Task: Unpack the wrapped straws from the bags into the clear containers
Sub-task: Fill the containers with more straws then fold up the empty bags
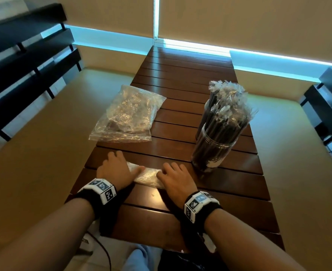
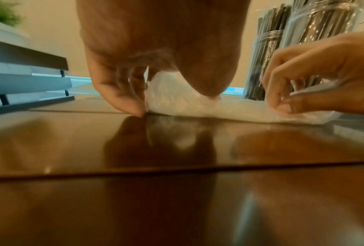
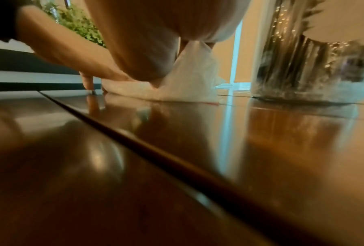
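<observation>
A crumpled, folded clear plastic bag (image 1: 148, 176) lies across the near slats of the wooden table (image 1: 180, 79). My left hand (image 1: 120, 169) pinches its left end between thumb and bent fingers, fingertips (image 2: 138, 110) down on the wood. At the other end my right hand (image 1: 173, 177) grips the bag (image 3: 189, 79) with curled fingers and lifts a fold of it. Right of my hands stand two clear containers, a near one (image 1: 214, 145) and a far one (image 1: 218, 106), both packed with black wrapped straws (image 1: 229, 94).
A second clear bag (image 1: 126, 114) lies flat on the left part of the table, partly over its edge. Dark benches (image 1: 24, 65) run along the left side, and another dark bench (image 1: 329, 98) is at the right. A green plant (image 3: 80, 25) stands behind on the left.
</observation>
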### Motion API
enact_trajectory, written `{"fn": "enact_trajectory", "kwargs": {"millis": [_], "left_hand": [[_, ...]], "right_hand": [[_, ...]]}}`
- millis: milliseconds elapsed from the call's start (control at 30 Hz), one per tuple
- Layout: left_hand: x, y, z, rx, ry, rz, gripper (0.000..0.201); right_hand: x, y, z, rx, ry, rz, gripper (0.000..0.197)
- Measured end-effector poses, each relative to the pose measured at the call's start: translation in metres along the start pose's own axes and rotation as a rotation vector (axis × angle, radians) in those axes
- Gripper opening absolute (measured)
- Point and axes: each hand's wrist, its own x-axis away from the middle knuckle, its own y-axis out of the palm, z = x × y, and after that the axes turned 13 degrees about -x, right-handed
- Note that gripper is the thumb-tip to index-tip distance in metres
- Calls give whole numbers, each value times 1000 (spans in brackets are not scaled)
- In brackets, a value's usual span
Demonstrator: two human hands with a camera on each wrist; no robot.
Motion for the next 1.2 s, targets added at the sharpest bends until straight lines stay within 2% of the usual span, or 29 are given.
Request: {"fn": "enact_trajectory", "kwargs": {"millis": [100, 200, 233, 267, 333, 400, 433, 500, 567, 633, 700, 767, 833, 900, 1033, 1100, 1200], "left_hand": [[-16, -12, -7, 244, -97, -214, 104], [-26, -32, -19, 498, -98, -484, 79], [-22, -40, -17, 501, -66, -486, 67], [-16, -45, -11, 464, -18, -395, 53], [4, -50, 11, 297, 102, -48, 27], [28, -41, 38, 175, 220, 179, 20], [37, -32, 46, 152, 281, 215, 23], [45, -17, 52, 166, 370, 157, 29], [46, -8, 50, 149, 393, 148, 26], [44, -10, 50, 18, 417, 196, 26], [37, -16, 47, -2, 419, 138, 35], [25, -24, 40, 55, 395, 1, 34], [13, -23, 31, 86, 383, -77, 18], [8, -19, 28, 214, 376, -132, 4], [4, -20, 32, 490, 248, -274, 32], [2, -21, 34, 492, 257, -263, 27], [6, -22, 31, 448, 281, -168, 22]], "right_hand": [[4, 6, -7, -48, -34, -5, 25], [11, 3, -10, -155, 45, 5, 22], [13, -1, -12, -182, 73, 0, 17], [14, -4, -13, -198, 87, -14, 16], [14, -5, -15, -197, 87, -75, 24], [18, -6, -15, -247, 95, -112, 35], [21, -6, -14, -279, 103, -110, 38], [25, -2, -9, -330, 136, -115, 40], [27, -5, -9, -390, 150, -134, 39], [25, -11, -6, -459, 130, -155, 33], [22, -14, -2, -534, 161, -223, 29], [21, -17, 2, -618, 223, -197, 28], [23, -17, 4, -671, 354, -114, 37], [23, -20, 5, -676, 480, -74, 49], [11, -30, -5, -550, 638, -197, 44], [6, -37, -11, -529, 733, -253, 45], [1, -49, -11, -561, 816, -361, 48]]}}
